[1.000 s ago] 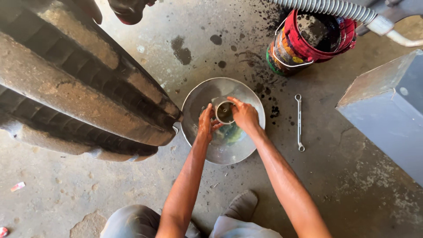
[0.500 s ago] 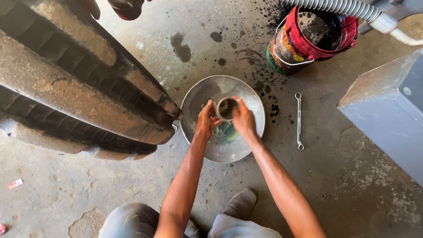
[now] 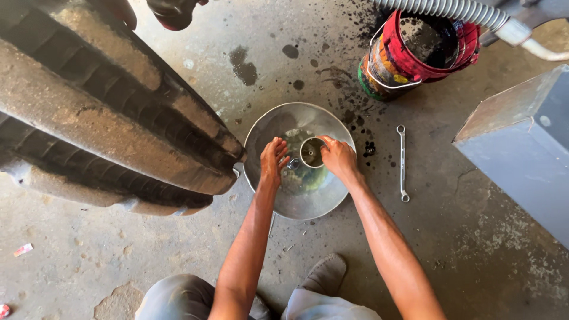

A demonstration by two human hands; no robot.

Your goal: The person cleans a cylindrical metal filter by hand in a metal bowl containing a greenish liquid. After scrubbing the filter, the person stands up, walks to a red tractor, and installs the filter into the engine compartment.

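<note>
A shiny metal basin [image 3: 278, 127] stands on the concrete floor with a little greenish liquid in it. A small round metal cup-shaped part [image 3: 311, 152] is held over the middle of the basin. My right hand [image 3: 338, 157] grips its right side. My left hand [image 3: 274, 161] is at its left, fingers spread and bent over the basin, fingertips close to a small metal piece [image 3: 293, 164] beside the cup. Both forearms reach in from below.
A large tractor tyre [image 3: 106, 112] fills the left. A red bucket [image 3: 418, 50] with dark oil stands at the upper right under a ribbed hose [image 3: 444, 8]. A ring spanner [image 3: 402, 163] lies right of the basin. A grey metal box [image 3: 521, 148] is at the right edge.
My left hand has come off the cup and opened a little to its left. The right hand still holds the cup over the basin. The view has shifted slightly.
</note>
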